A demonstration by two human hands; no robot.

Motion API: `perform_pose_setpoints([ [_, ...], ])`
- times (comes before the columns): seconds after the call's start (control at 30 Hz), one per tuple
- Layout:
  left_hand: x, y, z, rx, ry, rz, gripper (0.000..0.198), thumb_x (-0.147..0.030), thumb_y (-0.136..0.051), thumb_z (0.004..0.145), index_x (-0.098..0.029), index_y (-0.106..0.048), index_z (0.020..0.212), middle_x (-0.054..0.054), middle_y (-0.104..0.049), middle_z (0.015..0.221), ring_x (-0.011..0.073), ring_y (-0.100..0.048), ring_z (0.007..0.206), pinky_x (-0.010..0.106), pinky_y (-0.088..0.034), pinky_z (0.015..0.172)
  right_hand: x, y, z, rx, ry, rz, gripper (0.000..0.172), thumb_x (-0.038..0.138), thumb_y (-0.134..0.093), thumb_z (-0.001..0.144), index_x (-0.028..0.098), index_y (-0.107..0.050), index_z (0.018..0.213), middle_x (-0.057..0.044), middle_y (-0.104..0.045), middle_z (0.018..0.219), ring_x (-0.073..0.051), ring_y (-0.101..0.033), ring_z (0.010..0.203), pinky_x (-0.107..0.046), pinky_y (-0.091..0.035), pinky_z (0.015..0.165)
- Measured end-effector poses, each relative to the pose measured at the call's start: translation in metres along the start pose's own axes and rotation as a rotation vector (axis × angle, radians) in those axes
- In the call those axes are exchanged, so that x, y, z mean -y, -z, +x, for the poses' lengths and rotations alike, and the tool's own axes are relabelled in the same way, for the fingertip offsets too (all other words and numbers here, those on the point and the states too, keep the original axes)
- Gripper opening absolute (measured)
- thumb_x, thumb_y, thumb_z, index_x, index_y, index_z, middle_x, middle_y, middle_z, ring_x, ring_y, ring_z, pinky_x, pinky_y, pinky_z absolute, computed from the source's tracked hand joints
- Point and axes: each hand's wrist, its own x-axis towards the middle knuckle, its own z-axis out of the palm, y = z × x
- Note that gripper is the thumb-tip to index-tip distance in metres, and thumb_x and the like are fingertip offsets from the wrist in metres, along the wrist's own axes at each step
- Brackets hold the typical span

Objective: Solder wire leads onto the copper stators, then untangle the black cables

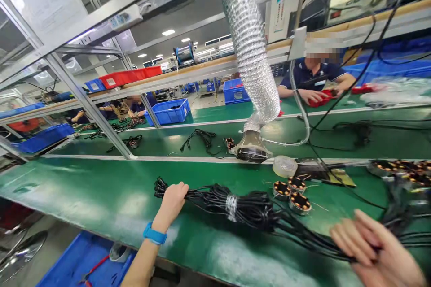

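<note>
A thick bundle of black cables (242, 206), bound with a silver tie at its middle, lies across the green bench (101, 197). My left hand (173, 199), with a blue band on its wrist, is closed on the bundle's left end near the connectors. My right hand (373, 246) is at the lower right, fingers curled around the trailing cable strands there. Three round copper-wound motor stators (291, 193) sit just behind the bundle.
A silver flexible duct (249, 54) ends in a hood on the belt (251, 148). Loose black cables (202, 139) lie on the conveyor. More stators (404, 170) sit at right. Blue bins (170, 112) stand beyond; a person (316, 80) works opposite. A blue crate (84, 264) is below.
</note>
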Motion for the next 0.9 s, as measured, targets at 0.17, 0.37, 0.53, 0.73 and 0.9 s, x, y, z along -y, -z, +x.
perform_pose_setpoints([
  [0.17, 0.018, -0.037, -0.023, 0.231, -0.068, -0.277, 0.053, -0.009, -0.072, 0.077, -0.023, -0.065, 0.127, 0.008, -0.065, 0.126, 0.0259, -0.062, 0.12, 0.036, -0.048, 0.105, -0.055, 0.024, 0.003, -0.05, -0.136, -0.072, 0.068, 0.047, -0.096, 0.054, 0.024, -0.033, 0.043, 0.006, -0.03, 0.033, -0.008, -0.026, 0.031, -0.028, -0.032, 0.029],
  [0.37, -0.023, 0.002, -0.06, 0.008, -0.166, -0.485, 0.069, -0.02, -0.075, 0.085, -0.032, -0.053, 0.149, 0.01, -0.049, 0.157, 0.0319, -0.045, 0.146, 0.052, -0.038, 0.124, -0.061, 0.044, -0.003, -0.079, -0.08, -0.051, 0.067, 0.044, -0.099, 0.048, 0.024, -0.036, 0.04, 0.005, -0.03, 0.028, -0.008, -0.025, 0.028, -0.029, -0.031, 0.028],
  [0.53, -0.092, 0.003, -0.056, 0.003, -0.481, -0.517, 0.065, -0.031, -0.08, 0.088, -0.031, -0.055, 0.148, 0.01, -0.057, 0.151, 0.0317, -0.045, 0.148, 0.058, -0.032, 0.128, -0.064, 0.039, -0.005, -0.106, -0.05, -0.083, 0.068, 0.051, -0.097, 0.049, 0.024, -0.035, 0.04, 0.004, -0.029, 0.029, -0.008, -0.025, 0.029, -0.03, -0.031, 0.029],
  [0.73, -0.097, -0.012, -0.01, -0.04, -0.552, -0.504, 0.051, -0.047, -0.071, 0.094, -0.029, -0.062, 0.141, 0.007, -0.067, 0.14, 0.0253, -0.05, 0.146, 0.051, -0.033, 0.128, -0.052, 0.029, -0.008, -0.145, -0.037, -0.055, 0.063, 0.048, -0.091, 0.059, 0.024, -0.034, 0.048, 0.005, -0.027, 0.039, -0.009, -0.022, 0.037, -0.03, -0.029, 0.033],
  [0.9, -0.106, -0.012, 0.044, -0.162, -0.52, -0.608, 0.024, -0.043, -0.071, 0.096, -0.025, -0.077, 0.111, 0.003, -0.079, 0.115, 0.0215, -0.068, 0.12, 0.045, -0.043, 0.117, -0.044, 0.023, -0.009, -0.265, -0.042, 0.038, 0.058, 0.044, -0.089, 0.06, 0.024, -0.035, 0.054, 0.006, -0.026, 0.054, -0.011, -0.024, 0.049, -0.033, -0.028, 0.044],
])
